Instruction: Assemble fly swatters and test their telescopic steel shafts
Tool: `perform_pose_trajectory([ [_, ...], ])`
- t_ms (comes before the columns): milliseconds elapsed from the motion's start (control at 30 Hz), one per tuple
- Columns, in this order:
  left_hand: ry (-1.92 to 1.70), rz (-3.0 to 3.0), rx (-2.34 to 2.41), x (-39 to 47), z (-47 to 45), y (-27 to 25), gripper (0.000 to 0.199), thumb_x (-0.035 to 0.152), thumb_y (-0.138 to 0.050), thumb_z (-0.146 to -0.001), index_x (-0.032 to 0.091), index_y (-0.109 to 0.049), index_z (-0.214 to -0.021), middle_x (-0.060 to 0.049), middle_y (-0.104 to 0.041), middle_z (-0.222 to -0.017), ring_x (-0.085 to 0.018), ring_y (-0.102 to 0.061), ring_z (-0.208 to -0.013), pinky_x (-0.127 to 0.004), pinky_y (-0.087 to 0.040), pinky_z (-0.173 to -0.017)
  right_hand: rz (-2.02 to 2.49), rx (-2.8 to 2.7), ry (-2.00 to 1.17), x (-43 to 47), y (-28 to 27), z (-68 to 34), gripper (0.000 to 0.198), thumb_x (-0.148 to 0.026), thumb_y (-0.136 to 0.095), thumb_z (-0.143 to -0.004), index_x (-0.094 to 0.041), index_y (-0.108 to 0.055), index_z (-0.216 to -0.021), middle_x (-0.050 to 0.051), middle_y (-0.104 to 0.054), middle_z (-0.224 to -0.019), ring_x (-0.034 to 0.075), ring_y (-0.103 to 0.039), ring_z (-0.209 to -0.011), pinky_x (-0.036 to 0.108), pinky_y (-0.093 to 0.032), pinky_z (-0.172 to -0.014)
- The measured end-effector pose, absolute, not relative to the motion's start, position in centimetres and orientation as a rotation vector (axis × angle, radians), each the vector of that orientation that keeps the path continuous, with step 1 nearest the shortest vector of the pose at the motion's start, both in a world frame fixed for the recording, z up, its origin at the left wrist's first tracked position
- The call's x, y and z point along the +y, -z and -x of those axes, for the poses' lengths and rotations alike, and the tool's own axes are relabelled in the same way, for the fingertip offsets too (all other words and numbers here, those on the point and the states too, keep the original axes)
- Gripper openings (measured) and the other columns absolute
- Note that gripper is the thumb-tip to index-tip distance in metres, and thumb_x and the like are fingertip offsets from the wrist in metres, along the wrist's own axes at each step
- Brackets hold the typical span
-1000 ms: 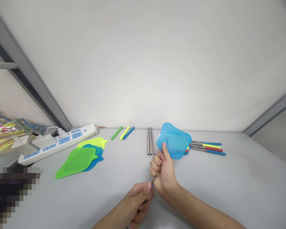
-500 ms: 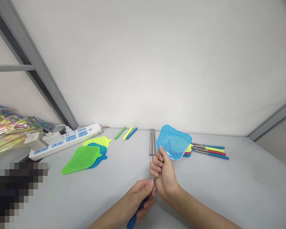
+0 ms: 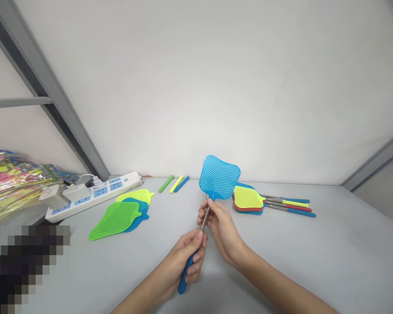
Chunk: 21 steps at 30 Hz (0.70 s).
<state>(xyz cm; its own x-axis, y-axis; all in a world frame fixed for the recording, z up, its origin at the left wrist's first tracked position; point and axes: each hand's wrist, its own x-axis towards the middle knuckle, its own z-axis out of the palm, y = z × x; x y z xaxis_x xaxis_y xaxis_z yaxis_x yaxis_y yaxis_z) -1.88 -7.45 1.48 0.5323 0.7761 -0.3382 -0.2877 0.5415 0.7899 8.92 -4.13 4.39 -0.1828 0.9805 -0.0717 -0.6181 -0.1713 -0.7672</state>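
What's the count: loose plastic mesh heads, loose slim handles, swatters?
Loose flat plastic mesh heads (green, blue, yellow): 3
Loose slim rounded handles (green, yellow, blue): 3
Blue mesh metal-shafted swatter, held: 1
Piled metal-shafted swatters, by visible handles: 4
Total: 11

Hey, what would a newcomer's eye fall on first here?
Probably the blue swatter head at centre, raised above the left hand on its blue handle and the right hand at its metal rod. Next come overlapping green, blue and yellow mesh heads at left and stacked swatters at right.
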Motion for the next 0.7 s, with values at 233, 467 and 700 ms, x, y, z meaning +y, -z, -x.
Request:
perform_pose_trajectory([
  [233,-0.687,-0.796,0.863,-7.3,1.8,-1.1,0.033,0.051,-0.033,-0.076,0.019,-0.041,-0.074,0.008,-0.031,-0.049,-0.002,-0.023,-0.034,-0.015,-0.019,-0.033,0.610,-0.741,-1.711,-3.1,-4.6,-9.8,0.016,-0.028,-0.053,-0.071,-0.015,-0.051,-0.079,0.002,-0.052,-0.067,0.011,-0.051,-0.062,0.028,-0.039,-0.068],
  [467,-0.636,-0.837,0.811,-7.4,1.9,-1.1,0.035,0.049,-0.031,-0.078,0.016,-0.042,-0.072,0.007,-0.028,-0.050,-0.002,-0.019,-0.035,-0.016,-0.015,-0.034,0.462,-0.647,-1.861,-2.6,-6.4,-11.2,0.032,-0.045,-0.043,-0.074,-0.014,-0.050,-0.068,-0.002,-0.042,-0.053,0.007,-0.039,-0.047,0.022,-0.034,-0.050],
  [700,-0.429,-0.744,0.633,-7.9,2.7,-2.3,0.031,0.046,-0.033,-0.078,0.018,-0.033,-0.065,0.008,-0.021,-0.049,-0.002,-0.009,-0.035,-0.016,-0.005,-0.032,0.271,-0.568,-2.179,-2.6,-6.7,-11.9,0.047,-0.046,-0.040,-0.075,-0.017,-0.020,-0.045,-0.007,-0.018,-0.039,0.005,-0.016,-0.035,0.019,-0.016,-0.036],
])
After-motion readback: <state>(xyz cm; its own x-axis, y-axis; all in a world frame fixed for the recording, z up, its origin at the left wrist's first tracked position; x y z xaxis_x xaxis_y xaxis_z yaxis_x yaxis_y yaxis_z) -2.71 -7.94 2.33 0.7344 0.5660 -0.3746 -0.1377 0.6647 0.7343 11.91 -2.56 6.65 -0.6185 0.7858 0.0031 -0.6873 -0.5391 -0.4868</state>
